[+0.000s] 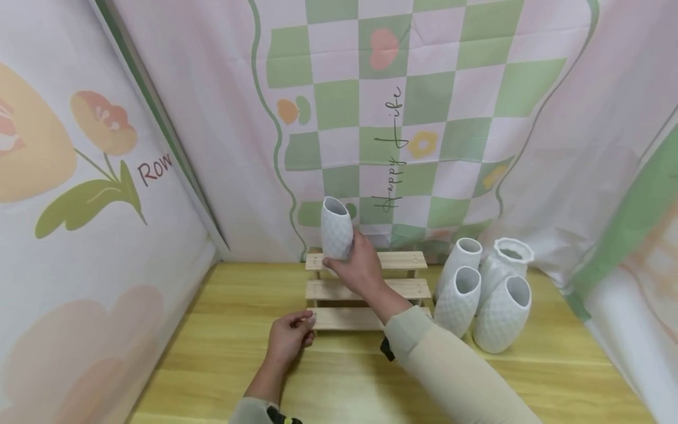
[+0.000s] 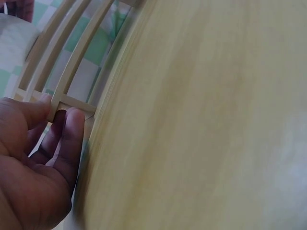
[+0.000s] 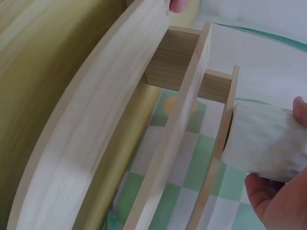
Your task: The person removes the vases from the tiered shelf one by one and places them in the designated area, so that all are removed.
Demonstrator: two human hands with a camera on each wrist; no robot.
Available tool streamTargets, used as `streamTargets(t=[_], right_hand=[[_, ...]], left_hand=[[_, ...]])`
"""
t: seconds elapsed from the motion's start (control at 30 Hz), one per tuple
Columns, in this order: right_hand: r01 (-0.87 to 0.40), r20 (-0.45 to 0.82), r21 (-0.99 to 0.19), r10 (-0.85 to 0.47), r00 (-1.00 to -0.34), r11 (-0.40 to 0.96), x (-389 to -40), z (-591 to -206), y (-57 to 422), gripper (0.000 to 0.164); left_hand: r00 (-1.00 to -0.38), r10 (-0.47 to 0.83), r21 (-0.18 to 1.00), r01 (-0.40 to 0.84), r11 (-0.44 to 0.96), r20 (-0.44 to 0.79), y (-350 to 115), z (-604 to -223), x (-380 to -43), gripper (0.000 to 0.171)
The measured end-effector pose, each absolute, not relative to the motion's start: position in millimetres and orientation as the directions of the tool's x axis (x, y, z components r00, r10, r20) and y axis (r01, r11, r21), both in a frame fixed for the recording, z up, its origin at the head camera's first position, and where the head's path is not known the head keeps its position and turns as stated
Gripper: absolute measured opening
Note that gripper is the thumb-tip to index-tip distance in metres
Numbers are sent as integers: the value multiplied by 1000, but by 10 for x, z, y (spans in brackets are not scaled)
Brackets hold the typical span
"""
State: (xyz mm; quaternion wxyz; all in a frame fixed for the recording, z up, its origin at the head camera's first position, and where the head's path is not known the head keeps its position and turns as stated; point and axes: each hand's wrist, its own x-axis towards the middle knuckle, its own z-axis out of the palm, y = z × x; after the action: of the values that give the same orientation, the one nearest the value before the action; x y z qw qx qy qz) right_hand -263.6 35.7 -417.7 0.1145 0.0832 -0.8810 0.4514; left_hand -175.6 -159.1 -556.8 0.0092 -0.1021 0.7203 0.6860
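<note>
A white vase [image 1: 336, 227] with a textured surface and slanted mouth stands almost upright, leaning slightly, at the left end of the top step of a three-step wooden rack [image 1: 365, 318]. My right hand [image 1: 361, 266] grips its lower part, thumb on one side and fingers on the other. In the right wrist view the vase's base [image 3: 264, 139] is against the top slat; whether its weight rests there I cannot tell. Low on the left, my left hand [image 1: 288, 338] pinches the end of the bottom step, thumb above and fingers beneath in the left wrist view [image 2: 38, 158].
Several more white vases cluster right of the rack: two textured ones with slanted mouths [image 1: 458, 303] [image 1: 503, 315], a taller one [image 1: 461, 259] and one with a ruffled rim [image 1: 514, 253]. Behind the wooden table [image 1: 212, 353] hangs a checkered cloth [image 1: 381, 106].
</note>
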Motion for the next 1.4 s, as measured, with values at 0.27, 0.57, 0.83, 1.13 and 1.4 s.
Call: streamTargets(t=[0.27, 0.57, 0.83, 1.13, 1.4], right_hand=[[-266, 296, -770, -44, -954, 581, -2561, -4186, 422, 96], [-259, 289, -784, -38, -957, 563, -2467, -4182, 492, 92], [-255, 292, -787, -24, -956, 562, -2389, -4191, 561, 86], [-243, 290, -784, -9, -957, 572, -2312, -4225, 652, 84], [-221, 267, -790, -4, -964, 572, -2274, -4313, 728, 87]], left_hand=[[-977, -137, 984, -169, 49, -161, -1604, -5571, -1755, 32], [-977, -145, 985, -164, 51, -155, -1596, -5539, -1733, 31], [-978, -139, 985, -162, 55, -153, -1584, -5555, -1734, 31], [-979, -138, 986, -158, 58, -149, -1573, -5552, -1745, 32], [-980, -141, 988, -150, 45, -142, -1574, -5557, -1736, 31]])
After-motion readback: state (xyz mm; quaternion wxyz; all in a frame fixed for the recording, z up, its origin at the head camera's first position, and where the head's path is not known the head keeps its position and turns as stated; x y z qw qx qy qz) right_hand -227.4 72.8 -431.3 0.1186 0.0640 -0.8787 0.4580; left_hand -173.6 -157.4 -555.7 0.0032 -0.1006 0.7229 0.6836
